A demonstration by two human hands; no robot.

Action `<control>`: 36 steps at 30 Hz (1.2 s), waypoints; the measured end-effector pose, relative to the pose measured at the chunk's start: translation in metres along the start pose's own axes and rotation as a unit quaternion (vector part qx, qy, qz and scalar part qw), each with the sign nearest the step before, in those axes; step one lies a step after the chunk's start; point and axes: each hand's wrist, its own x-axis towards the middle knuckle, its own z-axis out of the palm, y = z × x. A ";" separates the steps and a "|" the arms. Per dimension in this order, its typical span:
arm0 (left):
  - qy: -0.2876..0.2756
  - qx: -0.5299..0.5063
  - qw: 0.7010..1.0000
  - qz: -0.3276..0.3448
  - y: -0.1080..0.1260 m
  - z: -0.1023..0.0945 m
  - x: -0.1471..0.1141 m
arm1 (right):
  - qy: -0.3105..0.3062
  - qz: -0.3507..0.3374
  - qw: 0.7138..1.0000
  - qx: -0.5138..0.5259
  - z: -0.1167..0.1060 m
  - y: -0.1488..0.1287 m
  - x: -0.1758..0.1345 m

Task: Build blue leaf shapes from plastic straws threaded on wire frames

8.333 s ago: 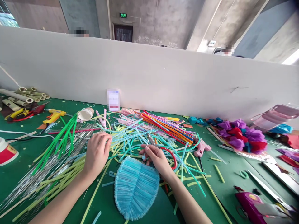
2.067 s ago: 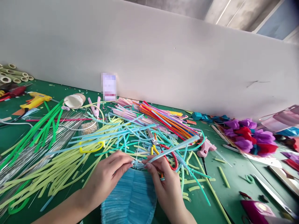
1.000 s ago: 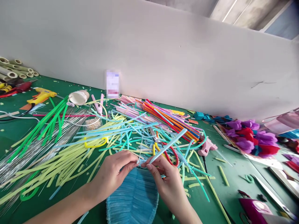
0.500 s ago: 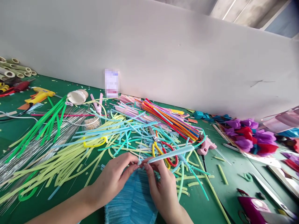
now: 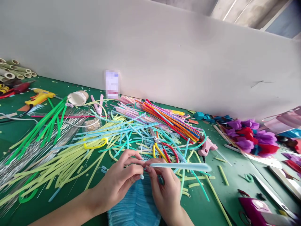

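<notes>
A light blue pipe cleaner point(image 5: 181, 166) sticks out to the right from my right hand point(image 5: 166, 188), whose thumb and fingers pinch it. Beside it, my left hand point(image 5: 122, 180) is closed too, with a small pale blue end point(image 5: 141, 177) showing at its thumb tip. The fingertips of both hands meet, so the join between them is hidden. From between them a thin wire point(image 5: 141, 147) stands up. Below the hands lies a blue ribbed, leaf-like piece point(image 5: 134, 207). Red and yellow-handled scissors point(image 5: 168, 152) rest just behind my right hand.
Yellow-green pipe cleaners point(image 5: 70, 160), green ones point(image 5: 50, 125) and silver wires point(image 5: 47, 147) spread leftward. Behind lies a red and orange bundle point(image 5: 171, 122). A yellow glue gun point(image 5: 41, 95) is far left, a pink one point(image 5: 207, 146) to the right, near purple and red flowers point(image 5: 251, 135).
The long end of the pipe cleaner has swung down from an upward slant to nearly level. My left fingers have shifted their grip and risen slightly, and a short pale blue end now shows below.
</notes>
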 end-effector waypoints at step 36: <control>0.019 -0.321 0.923 -0.211 -0.005 -0.009 0.011 | -0.037 0.167 0.972 0.164 -0.002 -0.004 0.008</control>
